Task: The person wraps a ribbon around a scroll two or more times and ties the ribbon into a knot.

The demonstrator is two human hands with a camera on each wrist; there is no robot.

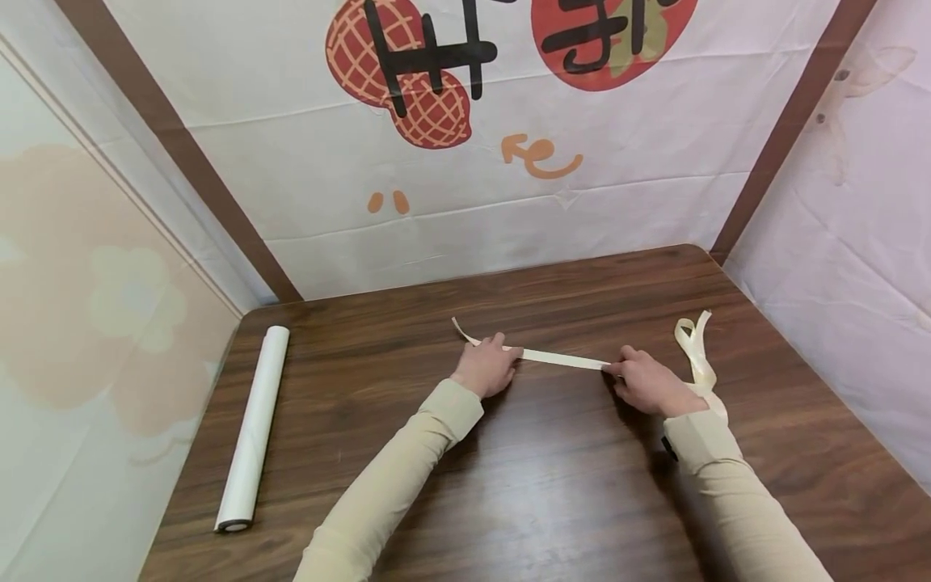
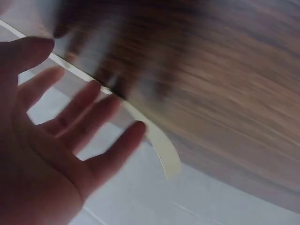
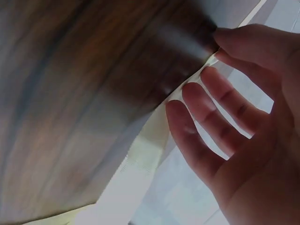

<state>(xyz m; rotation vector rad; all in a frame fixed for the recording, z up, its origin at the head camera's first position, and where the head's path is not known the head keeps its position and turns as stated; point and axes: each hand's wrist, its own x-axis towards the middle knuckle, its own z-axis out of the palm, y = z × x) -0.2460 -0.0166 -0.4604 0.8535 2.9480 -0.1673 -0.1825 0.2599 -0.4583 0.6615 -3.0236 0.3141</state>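
Observation:
A cream ribbon [image 1: 563, 359] stretches nearly straight across the table between the two hands. My left hand [image 1: 486, 368] rests on its left part, fingers spread and fingertips along the strip; beyond them a short free end [image 2: 164, 152] curves away. At the other side my right hand [image 1: 647, 384] touches the ribbon with its fingertips, the fingers slightly bent and the thumb [image 3: 234, 40] near the strip. Past the right wrist, the ribbon's remaining length [image 1: 696, 347] lies looped and twisted, partly hidden by that hand and sleeve.
A long white roll [image 1: 254, 428] with a dark-ringed end lies lengthwise on the left of the brown wood-grain table [image 1: 349, 453]. Printed fabric walls [image 1: 451, 218] stand behind the table and along both sides.

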